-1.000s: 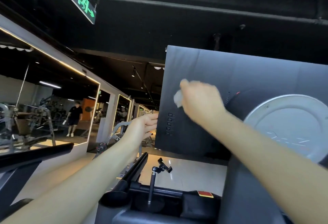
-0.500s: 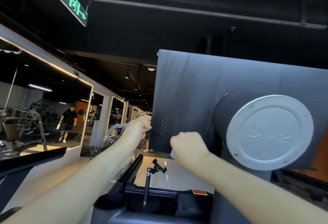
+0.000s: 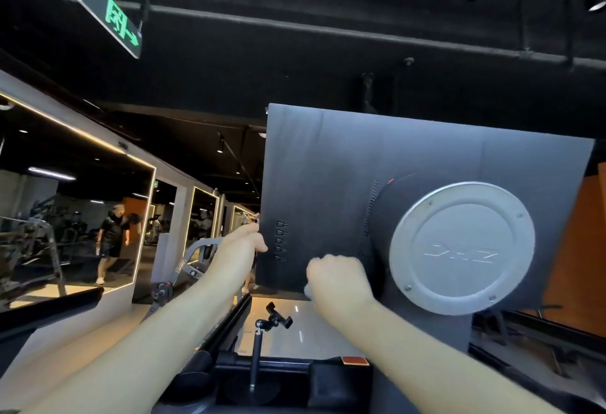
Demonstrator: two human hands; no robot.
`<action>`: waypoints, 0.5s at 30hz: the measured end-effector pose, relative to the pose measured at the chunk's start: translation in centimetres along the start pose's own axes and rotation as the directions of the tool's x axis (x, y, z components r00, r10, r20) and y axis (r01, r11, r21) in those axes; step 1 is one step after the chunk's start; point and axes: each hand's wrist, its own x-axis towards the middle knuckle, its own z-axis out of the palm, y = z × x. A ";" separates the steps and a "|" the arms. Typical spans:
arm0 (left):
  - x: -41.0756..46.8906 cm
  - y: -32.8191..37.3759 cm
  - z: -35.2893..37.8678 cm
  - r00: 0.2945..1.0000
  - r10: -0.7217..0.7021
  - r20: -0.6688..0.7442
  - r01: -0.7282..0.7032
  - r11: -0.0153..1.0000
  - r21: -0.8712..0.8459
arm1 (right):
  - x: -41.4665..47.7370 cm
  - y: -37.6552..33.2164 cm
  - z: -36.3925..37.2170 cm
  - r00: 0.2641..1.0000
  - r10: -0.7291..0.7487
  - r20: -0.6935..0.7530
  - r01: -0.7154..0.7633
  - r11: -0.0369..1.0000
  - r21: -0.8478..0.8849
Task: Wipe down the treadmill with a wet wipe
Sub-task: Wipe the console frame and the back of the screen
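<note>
Head: wipe (image 3: 308, 291) in right hand (image 3: 339, 277), screen (image 3: 328, 167) in left (image 3: 244, 243)

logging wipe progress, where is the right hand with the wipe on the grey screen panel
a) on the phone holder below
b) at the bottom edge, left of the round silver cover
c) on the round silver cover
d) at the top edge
B: the right hand holds the wet wipe at the lower edge of the panel, left of the round silver cover, while the left hand grips the panel's left edge.
</note>
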 end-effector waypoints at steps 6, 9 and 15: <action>-2.4 0.6 0.5 0.992 0.119 -0.040 -0.116 0.991 0.070 | 1.8 1.6 -3.7 0.993 0.003 -0.120 -0.016 0.994 -0.104; -2.6 1.1 0.7 0.981 0.193 -0.038 -0.189 0.978 0.089 | 4.8 5.4 -11.3 0.919 0.132 -0.372 -0.168 0.984 -0.066; -2.3 4.5 1.2 0.843 0.503 -0.192 -0.450 0.854 0.261 | 6.0 11.3 -15.7 0.745 0.478 -0.465 -0.335 0.872 0.358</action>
